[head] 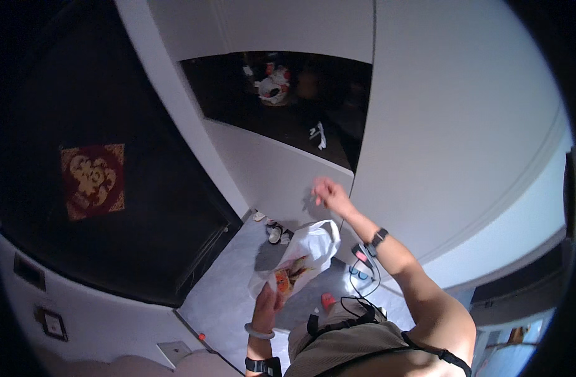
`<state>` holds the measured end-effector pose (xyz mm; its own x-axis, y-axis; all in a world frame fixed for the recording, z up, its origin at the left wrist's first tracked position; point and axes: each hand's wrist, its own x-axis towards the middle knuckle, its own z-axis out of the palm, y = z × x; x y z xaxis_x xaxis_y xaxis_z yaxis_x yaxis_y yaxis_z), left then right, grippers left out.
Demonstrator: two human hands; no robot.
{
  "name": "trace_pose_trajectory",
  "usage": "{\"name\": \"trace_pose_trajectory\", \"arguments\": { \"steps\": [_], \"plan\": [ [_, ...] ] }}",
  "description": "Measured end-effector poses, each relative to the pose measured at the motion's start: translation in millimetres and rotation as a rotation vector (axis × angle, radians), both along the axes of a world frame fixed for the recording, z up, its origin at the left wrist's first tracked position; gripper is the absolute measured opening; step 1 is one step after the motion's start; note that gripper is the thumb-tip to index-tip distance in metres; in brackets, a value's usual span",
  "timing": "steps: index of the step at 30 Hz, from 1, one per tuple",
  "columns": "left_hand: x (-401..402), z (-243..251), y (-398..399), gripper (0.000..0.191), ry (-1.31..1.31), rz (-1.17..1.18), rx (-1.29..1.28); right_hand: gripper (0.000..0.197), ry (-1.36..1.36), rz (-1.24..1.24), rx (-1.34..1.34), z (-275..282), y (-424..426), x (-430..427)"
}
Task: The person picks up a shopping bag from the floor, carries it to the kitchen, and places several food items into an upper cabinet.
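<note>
A white plastic bag with an orange and green print hangs in front of me, its handle loop standing up at the top right. My left hand, with a pale bangle at the wrist, grips the bag at its lower left side. Up and to the right of the bag, my right hand is raised before the cabinet front, fingers apart and slightly blurred, holding nothing. A small device with a cable hangs beside my right forearm.
Above, a dark cabinet niche holds a white and red figure and a small white object. Shoes lie on the floor by the cabinet. A dark door bearing a red and gold decoration stands at the left.
</note>
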<state>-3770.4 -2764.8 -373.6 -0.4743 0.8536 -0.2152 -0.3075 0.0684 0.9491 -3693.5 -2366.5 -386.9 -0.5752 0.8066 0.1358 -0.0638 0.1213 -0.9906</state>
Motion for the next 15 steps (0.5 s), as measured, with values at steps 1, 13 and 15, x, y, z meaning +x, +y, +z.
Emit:
{"name": "trace_pose_trajectory", "arguments": {
  "steps": [1,13,15],
  "plan": [
    [0.6,3.4,6.4,0.06,-0.004,-0.092,0.022,0.028,-0.06,0.107,-0.03,-3.6,-23.9,26.2],
    [72.9,73.2,46.1,0.097,-0.335,-1.127,-0.082,0.04,-0.578,-0.069,-0.245,-30.9,-345.8,281.4],
    [98.1,79.5,58.6,0.097,-0.385,-1.29,-0.07,0.038,-0.74,-0.181,-0.271,-30.3,-396.3,300.6]
  ]
}}
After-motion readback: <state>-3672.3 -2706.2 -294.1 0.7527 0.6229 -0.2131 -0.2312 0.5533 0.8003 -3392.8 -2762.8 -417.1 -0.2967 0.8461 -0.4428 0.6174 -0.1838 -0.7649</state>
